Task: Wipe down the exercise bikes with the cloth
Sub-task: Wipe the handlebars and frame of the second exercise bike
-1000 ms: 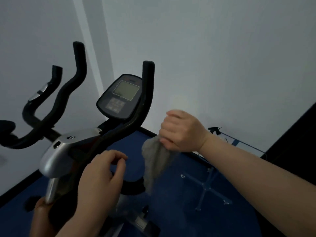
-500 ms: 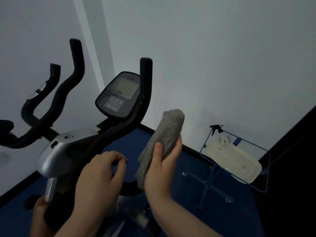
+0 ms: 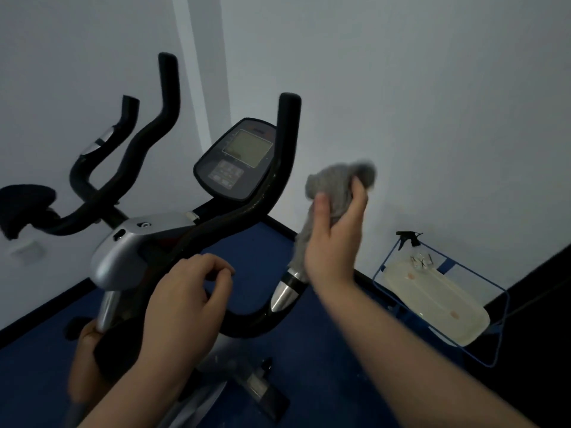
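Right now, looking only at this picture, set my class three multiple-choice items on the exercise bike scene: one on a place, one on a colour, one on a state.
1. Where is the spray bottle?
A. on the bike's console
B. at the far end of the blue wire rack by the wall
C. in the left hand

2. What colour is the cloth?
A. grey
B. red
C. yellow

3. What is the right hand doing?
A. hanging empty
B. pressing the console buttons
C. gripping the cloth in the air

Answers:
1 B, its black trigger rises above the rack.
2 A, the fabric is plainly grey.
3 C, fingers wrap the cloth beside the handlebar, apart from it.
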Demonstrator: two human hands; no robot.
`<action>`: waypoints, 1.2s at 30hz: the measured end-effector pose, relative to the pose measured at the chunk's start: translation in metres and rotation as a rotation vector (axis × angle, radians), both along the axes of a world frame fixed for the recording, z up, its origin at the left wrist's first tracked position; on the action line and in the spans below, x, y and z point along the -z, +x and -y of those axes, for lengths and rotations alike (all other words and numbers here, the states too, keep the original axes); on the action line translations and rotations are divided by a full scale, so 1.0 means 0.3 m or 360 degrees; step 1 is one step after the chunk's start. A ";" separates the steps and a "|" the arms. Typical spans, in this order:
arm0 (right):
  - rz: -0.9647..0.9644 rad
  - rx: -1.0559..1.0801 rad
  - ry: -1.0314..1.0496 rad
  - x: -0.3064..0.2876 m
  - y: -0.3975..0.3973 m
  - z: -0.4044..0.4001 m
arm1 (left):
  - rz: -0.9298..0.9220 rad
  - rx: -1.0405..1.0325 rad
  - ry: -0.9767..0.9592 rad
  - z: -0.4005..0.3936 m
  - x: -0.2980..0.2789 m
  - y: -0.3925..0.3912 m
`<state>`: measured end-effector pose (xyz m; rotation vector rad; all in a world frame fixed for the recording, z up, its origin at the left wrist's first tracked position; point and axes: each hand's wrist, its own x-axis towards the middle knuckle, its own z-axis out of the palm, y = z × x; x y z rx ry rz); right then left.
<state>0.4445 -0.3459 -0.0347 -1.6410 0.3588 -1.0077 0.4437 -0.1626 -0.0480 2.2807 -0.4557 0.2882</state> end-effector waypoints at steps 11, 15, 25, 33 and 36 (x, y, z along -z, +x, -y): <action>-0.0315 -0.0630 -0.1887 0.149 -0.200 -0.215 | 0.0368 -0.0527 -0.0631 -0.106 0.044 -0.029; -0.0554 -0.0937 -0.2006 0.044 -0.175 -0.194 | 0.0179 -0.0879 -0.0582 -0.182 0.112 -0.046; -0.0816 -0.1098 -0.2073 0.065 -0.078 -0.253 | 0.0107 -0.0933 -0.0381 -0.179 0.123 -0.038; -0.0782 -0.1141 -0.1633 0.055 -0.037 -0.292 | -0.0105 -0.0901 -0.0688 -0.190 0.120 -0.024; -0.0691 -0.1172 -0.1325 0.044 -0.031 -0.254 | -0.0191 -0.0904 -0.1018 -0.202 0.116 -0.032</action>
